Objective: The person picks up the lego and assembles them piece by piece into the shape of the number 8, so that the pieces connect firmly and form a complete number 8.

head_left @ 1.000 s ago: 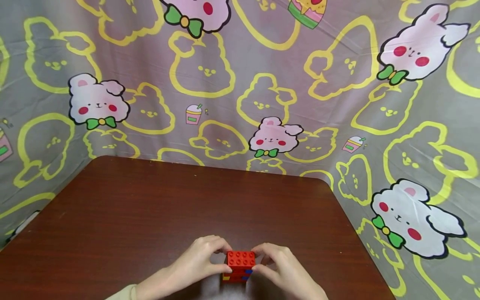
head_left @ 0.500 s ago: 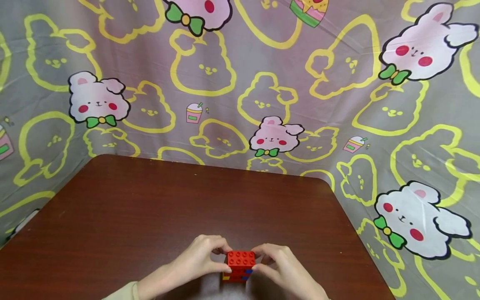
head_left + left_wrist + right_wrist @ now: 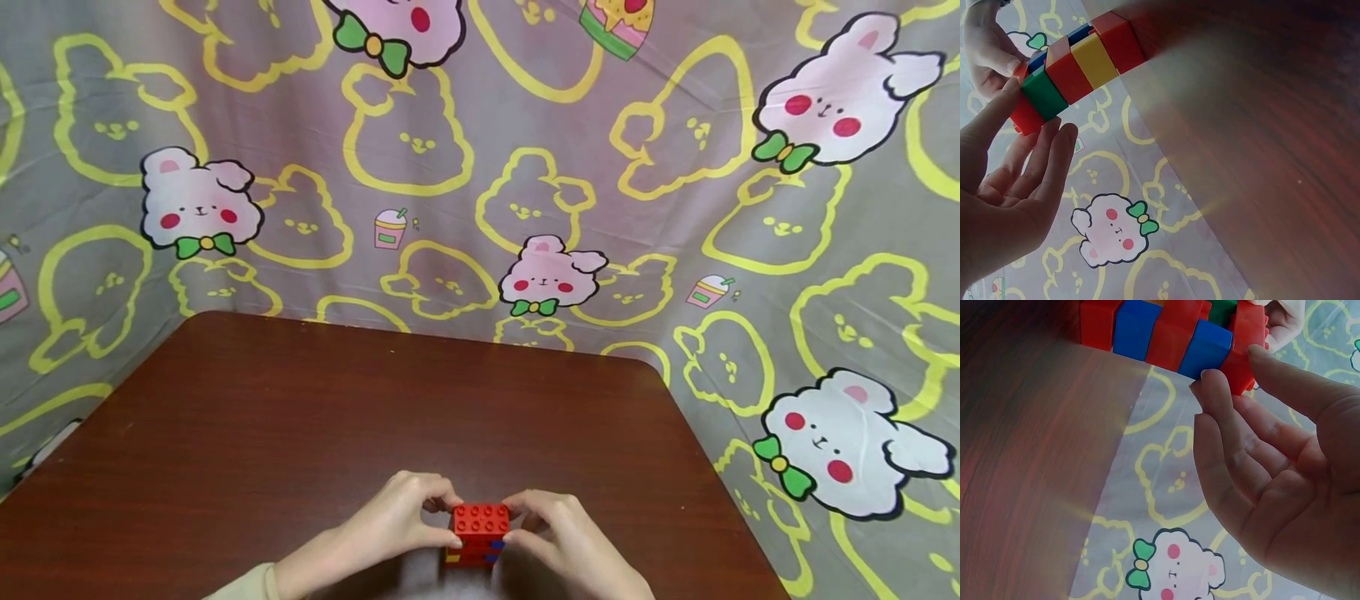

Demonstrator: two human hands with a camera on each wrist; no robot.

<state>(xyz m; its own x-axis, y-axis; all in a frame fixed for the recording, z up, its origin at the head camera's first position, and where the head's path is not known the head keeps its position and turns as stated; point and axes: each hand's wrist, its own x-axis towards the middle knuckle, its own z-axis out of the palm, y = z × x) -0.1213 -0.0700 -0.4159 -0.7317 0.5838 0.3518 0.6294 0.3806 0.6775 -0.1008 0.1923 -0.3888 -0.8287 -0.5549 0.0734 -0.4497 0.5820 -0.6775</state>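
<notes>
A tower of toy building bricks stands on the table near its front edge, a red studded brick (image 3: 481,519) on top. In the left wrist view a green brick (image 3: 1045,92) lies under the top one, with a yellow brick (image 3: 1095,60) lower between red layers. The right wrist view shows blue bricks (image 3: 1137,330) in those same two layers. My left hand (image 3: 401,518) pinches the left end of the top brick between thumb and fingers. At the opposite end, my right hand (image 3: 564,533) pinches it likewise, thumb in front and index finger behind.
The brown wooden table (image 3: 360,408) stretches away behind the tower. Grey cloth (image 3: 450,108) printed with yellow outlines and white rabbits hangs around its back and sides. A pale sleeve (image 3: 251,585) shows at the left forearm.
</notes>
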